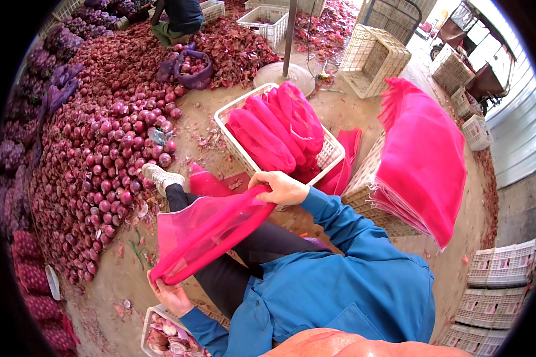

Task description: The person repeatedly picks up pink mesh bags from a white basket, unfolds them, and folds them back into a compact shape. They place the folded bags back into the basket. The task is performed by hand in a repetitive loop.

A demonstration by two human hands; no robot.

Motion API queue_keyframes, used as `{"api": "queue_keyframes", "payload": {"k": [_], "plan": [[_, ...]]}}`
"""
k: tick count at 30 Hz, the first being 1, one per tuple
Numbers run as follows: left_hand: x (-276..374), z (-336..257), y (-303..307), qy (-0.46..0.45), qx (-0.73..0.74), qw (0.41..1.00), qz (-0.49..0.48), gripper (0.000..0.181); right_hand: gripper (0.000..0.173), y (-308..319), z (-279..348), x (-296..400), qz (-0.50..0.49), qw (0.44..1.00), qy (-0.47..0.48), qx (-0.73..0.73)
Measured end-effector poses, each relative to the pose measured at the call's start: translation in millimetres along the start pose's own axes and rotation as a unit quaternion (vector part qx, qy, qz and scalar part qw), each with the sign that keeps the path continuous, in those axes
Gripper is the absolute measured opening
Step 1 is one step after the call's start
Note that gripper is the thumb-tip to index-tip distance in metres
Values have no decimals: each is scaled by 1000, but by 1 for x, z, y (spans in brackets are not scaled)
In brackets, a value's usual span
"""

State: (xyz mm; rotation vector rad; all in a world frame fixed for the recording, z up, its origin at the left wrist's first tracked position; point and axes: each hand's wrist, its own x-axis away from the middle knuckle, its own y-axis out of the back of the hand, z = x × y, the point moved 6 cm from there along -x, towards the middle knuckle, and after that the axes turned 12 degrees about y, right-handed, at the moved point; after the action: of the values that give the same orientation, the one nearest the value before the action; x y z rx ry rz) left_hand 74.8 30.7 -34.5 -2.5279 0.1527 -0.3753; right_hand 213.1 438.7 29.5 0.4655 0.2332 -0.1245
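A pink mesh bag (214, 227) is stretched between my two hands above my legs. My left hand (172, 296) grips its lower left end, and my right hand (281, 189) pinches its upper right end. Just beyond my right hand, a white plastic crate (335, 154) holds several folded or rolled pink mesh bags (268, 134). To the right, a thick stack of flat pink mesh bags (422, 165) with frayed edges lies over an upturned plastic crate (366, 178). More pink mesh (346, 156) lies beside the white crate.
A large heap of red onions (111, 147) spreads at the left, bordered by filled mesh sacks (31, 272). A crate of onion scraps (169, 334) stands near my left hand. A pole (290, 40) rises behind the white crate. Another person (183, 18) crouches at the far end.
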Motion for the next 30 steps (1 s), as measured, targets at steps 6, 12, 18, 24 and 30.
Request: {"api": "queue_keyframes", "payload": {"k": [6, 12, 18, 24, 30], "plan": [[25, 10, -54, 122, -364, 917, 106, 21, 17, 30, -26, 5, -306, 892, -26, -332], [28, 15, -61, 229, 146, 907, 321, 25, 29, 10, -27, 4, -123, 864, -114, -475], [6, 3, -24, 131, 318, 937, 65, 28, 43, -10, 7, -2, 125, 989, 25, -76], [13, -1, -38, 146, 278, 902, 297, 26, 19, -7, -26, -5, -68, 997, -47, 7], [8, -2, -28, -20, -159, 987, 19, 27, 15, 5, -24, -3, -81, 994, -65, -41]]}}
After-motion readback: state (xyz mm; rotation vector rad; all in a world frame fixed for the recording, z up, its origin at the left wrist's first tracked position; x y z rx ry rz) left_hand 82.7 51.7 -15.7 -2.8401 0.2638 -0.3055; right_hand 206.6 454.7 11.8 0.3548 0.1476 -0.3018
